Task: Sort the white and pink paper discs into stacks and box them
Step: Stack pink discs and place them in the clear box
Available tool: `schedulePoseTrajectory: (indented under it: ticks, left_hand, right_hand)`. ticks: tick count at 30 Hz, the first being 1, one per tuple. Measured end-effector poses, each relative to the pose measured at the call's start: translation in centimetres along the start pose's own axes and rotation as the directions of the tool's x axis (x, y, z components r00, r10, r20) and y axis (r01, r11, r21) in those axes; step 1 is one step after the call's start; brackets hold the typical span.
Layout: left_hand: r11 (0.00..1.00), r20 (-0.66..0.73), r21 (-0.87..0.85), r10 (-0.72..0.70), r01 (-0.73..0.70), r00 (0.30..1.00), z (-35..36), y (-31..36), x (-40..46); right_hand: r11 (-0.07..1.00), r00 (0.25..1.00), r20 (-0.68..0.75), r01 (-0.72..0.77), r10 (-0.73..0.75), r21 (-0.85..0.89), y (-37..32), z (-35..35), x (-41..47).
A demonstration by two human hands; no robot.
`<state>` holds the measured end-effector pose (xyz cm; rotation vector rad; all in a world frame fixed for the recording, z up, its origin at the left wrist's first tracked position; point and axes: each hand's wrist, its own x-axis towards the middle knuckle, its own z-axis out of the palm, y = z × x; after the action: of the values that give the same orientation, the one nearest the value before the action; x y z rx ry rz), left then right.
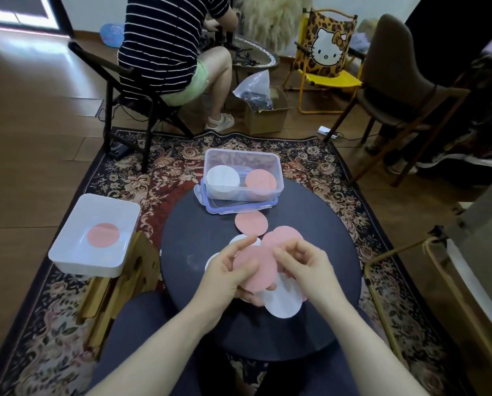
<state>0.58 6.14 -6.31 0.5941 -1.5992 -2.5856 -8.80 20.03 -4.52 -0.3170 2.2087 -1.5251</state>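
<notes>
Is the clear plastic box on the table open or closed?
Open: the clear box has no lid on; white stack and pink stack sit inside.

Brown wooden plank floor (33, 115) is covered mid-frame by a dark floral patterned rug (159, 178); yellow leopard-print folding chair (324, 52) is seen upper right.

Soft, even indoor light with faint shadows. Bright glare spills from the doorway (13, 12) at eleven o'clock onto the wooden floor (33, 90). Wide-angle distortion bends the edges; corners darken and smear, especially at three o'clock.
</notes>
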Motion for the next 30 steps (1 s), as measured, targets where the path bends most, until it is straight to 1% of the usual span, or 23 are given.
schedulePoseTrajectory:
  ticks: [2, 3, 4, 6, 8, 11, 13, 15, 18, 21, 23, 25, 27, 30]
  left_hand:
    - [0.999, -0.041, -0.046, -0.015, 0.013, 0.999, -0.7, -0.5, -0.1]
    - [0.998, -0.058, -0.063, -0.018, 0.014, 0.998, -1.1, -0.6, -0.1]
    - [0.997, -0.067, -0.077, -0.019, 0.014, 0.998, -1.4, -0.8, -0.1]
    - [0.995, -0.072, -0.095, -0.012, 0.005, 0.997, -1.8, -1.0, -0.1]
    - [0.995, -0.068, -0.102, -0.006, -0.001, 0.998, -2.0, -1.0, -0.1]
    - [0.995, -0.05, -0.1, 0.006, -0.011, 0.999, -2.0, -1.1, -0.1]
    - [0.996, -0.045, -0.082, 0.021, -0.025, 0.999, -1.9, -1.2, -0.2]
    - [0.996, -0.049, -0.076, 0.033, -0.037, 0.998, -1.9, -1.2, -0.2]
    - [0.996, -0.039, -0.084, 0.038, -0.041, 0.999, -1.9, -1.2, -0.2]
    - [0.995, -0.026, -0.086, 0.044, -0.046, 0.999, -1.9, -1.2, -0.3]
    - [0.995, -0.016, -0.09, 0.05, -0.051, 0.999, -2.0, -1.3, -0.2]
    - [0.995, -0.011, -0.087, 0.057, -0.057, 0.998, -2.1, -1.4, -0.2]
    - [0.994, -0.004, -0.091, 0.063, -0.063, 0.998, -2.1, -1.6, -0.1]
    - [0.994, 0.007, -0.097, 0.056, -0.055, 0.998, -2.2, -1.7, 0.0]
  right_hand:
    - [0.987, 0.987, -0.153, 0.016, -0.041, -0.159, 0.6, -0.2, 0.7]
    - [0.963, 0.978, -0.203, -0.005, -0.051, -0.269, 0.8, -0.5, 1.0]
    - [0.929, 0.974, -0.221, -0.037, -0.048, -0.367, 0.9, -0.7, 1.3]
    - [0.878, 0.983, -0.183, -0.091, 0.004, -0.47, 1.1, -1.0, 1.9]
    - [0.845, 0.99, -0.131, -0.116, 0.055, -0.522, 1.1, -0.8, 2.2]
    - [0.797, 0.993, -0.11, -0.099, 0.041, -0.596, 1.2, -0.5, 2.3]
    - [0.8, 0.993, -0.117, -0.074, 0.005, -0.596, 1.2, -0.3, 2.2]
    - [0.822, 0.992, -0.119, -0.03, -0.045, -0.569, 1.2, -0.1, 2.1]
    - [0.889, 0.986, -0.162, -0.036, -0.043, -0.456, 1.6, 0.0, 2.0]
    - [0.966, 0.97, -0.242, -0.068, 0.006, -0.248, 2.1, -0.5, 2.2]
    - [0.996, 0.958, -0.285, -0.037, 0.013, -0.08, 2.0, -0.9, 2.1]
    - [1.0, 0.949, -0.314, 0.016, -0.007, 0.027, 1.5, -1.2, 1.7]
    - [0.993, 0.952, -0.305, 0.047, -0.013, 0.104, 0.9, -1.2, 1.0]
    - [0.981, 0.979, -0.202, 0.036, 0.003, 0.191, 0.3, -0.5, -0.2]
